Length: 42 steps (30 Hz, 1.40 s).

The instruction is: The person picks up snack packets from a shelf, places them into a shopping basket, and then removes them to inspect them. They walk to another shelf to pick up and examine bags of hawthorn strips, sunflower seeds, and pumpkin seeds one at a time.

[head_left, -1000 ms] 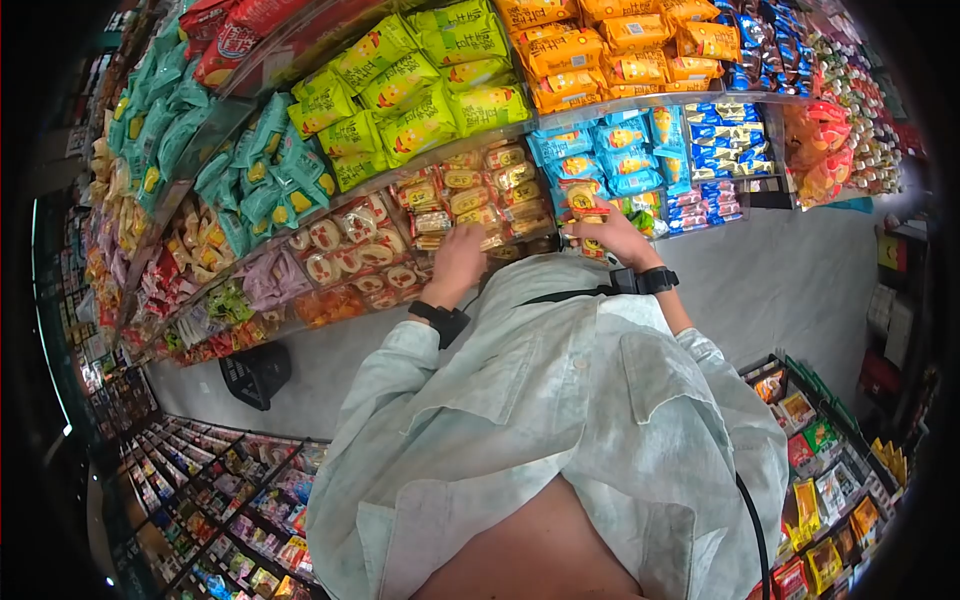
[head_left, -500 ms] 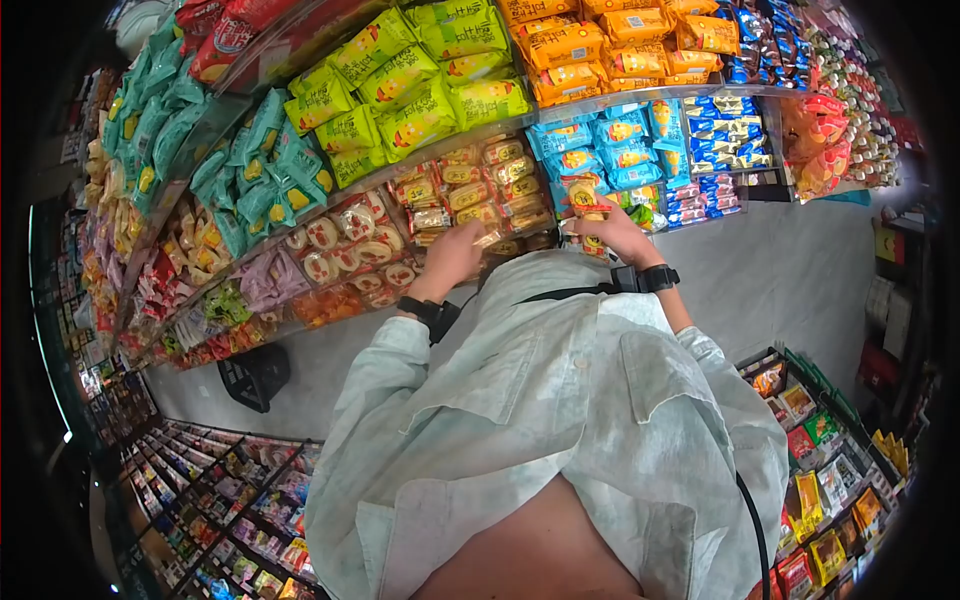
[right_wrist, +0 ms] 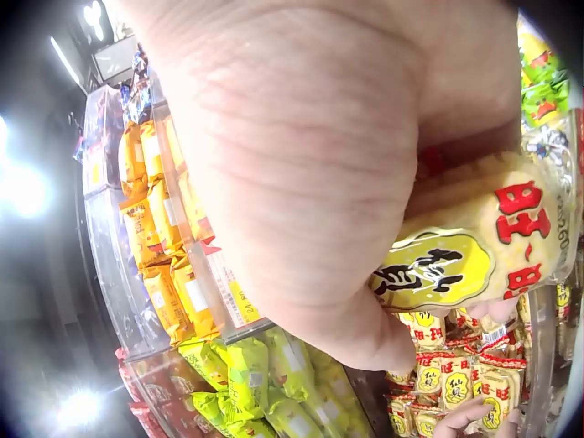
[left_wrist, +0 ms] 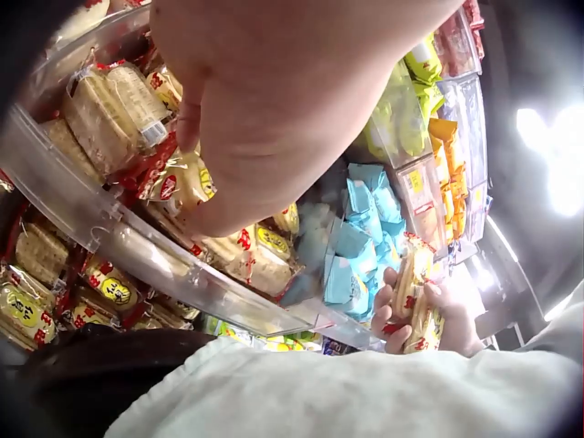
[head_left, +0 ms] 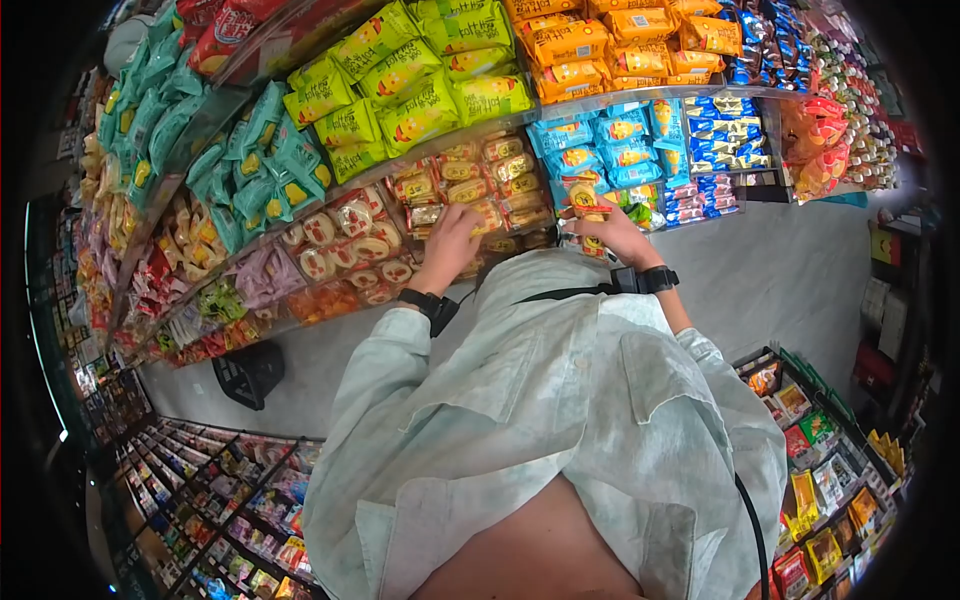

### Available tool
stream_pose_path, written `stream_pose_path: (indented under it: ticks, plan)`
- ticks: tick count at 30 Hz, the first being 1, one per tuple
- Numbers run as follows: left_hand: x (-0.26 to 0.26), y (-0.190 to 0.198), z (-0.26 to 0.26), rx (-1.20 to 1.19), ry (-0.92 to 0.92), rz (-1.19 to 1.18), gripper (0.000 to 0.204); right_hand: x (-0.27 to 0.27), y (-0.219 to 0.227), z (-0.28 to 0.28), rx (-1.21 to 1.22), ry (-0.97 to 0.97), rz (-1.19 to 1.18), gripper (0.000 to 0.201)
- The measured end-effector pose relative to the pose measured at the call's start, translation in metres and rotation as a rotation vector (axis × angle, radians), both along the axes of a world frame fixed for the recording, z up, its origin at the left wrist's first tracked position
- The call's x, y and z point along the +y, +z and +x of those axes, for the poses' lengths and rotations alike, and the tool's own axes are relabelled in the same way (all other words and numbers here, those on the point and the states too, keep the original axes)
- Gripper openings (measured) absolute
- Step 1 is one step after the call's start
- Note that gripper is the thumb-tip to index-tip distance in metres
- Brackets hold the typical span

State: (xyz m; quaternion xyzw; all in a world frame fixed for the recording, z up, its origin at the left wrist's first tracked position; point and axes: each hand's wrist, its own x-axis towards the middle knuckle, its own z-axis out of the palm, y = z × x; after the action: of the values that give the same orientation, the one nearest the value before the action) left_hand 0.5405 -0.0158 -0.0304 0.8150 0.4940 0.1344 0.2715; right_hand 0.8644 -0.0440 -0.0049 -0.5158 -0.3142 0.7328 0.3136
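My left hand [head_left: 452, 245] is in a clear bin of yellow-labelled snack packets [head_left: 462, 192]. In the left wrist view, the thumb and fingers of my left hand [left_wrist: 274, 109] pinch a packet [left_wrist: 190, 178] among the others; part of it is hidden. At the bin's right side, my right hand [head_left: 618, 238] grips several similar packets, with fingers curled round them in the left wrist view, where packets [left_wrist: 415, 274] show at the hand [left_wrist: 452, 315]. Close up in the right wrist view, a red-lettered packet [right_wrist: 493, 237] lies against my right hand [right_wrist: 310, 164].
Green packs [head_left: 400, 75], orange packs [head_left: 570, 45] and blue packs [head_left: 625, 150] fill neighbouring bins. Round white-wrapped snacks [head_left: 350, 235] lie left of my left hand. A black basket [head_left: 248, 375] stands on the grey floor [head_left: 760, 275]. More stocked shelves are behind me at both sides.
My left hand has shifted slightly, moving from the bin's lower front back up over the packets. My right hand stays nearly in place, still holding its packets.
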Motion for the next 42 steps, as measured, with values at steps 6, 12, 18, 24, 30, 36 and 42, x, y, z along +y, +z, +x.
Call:
stream_pose_path:
  ticks: [6,12,18,24,30,36,42]
  plan:
    - [-0.001,-0.006,0.0,0.02,-0.047,-0.019,0.023,0.0,0.002,0.002,0.007,-0.009,-0.005,0.045]
    - [-0.002,-0.009,0.001,0.112,-0.025,-0.079,0.018,0.0,0.002,0.004,0.009,-0.008,-0.008,0.047]
    - [0.005,-0.003,0.006,0.079,0.036,-0.029,0.029,0.002,0.002,0.004,0.006,-0.006,-0.005,0.045]
    - [0.002,0.006,0.021,0.114,0.069,-0.114,0.044,0.004,0.011,0.004,0.018,-0.025,0.0,0.051]
    - [0.001,0.05,0.074,-0.338,0.066,-0.236,0.065,0.005,0.016,-0.001,0.062,0.054,-0.034,0.047]
    - [0.006,0.054,0.083,-0.343,-0.111,-0.154,0.054,0.004,-0.012,0.002,0.037,0.264,0.001,0.037]
    - [0.004,0.038,0.07,-0.283,0.037,-0.265,0.039,0.007,-0.006,0.005,0.008,0.209,-0.009,0.049]
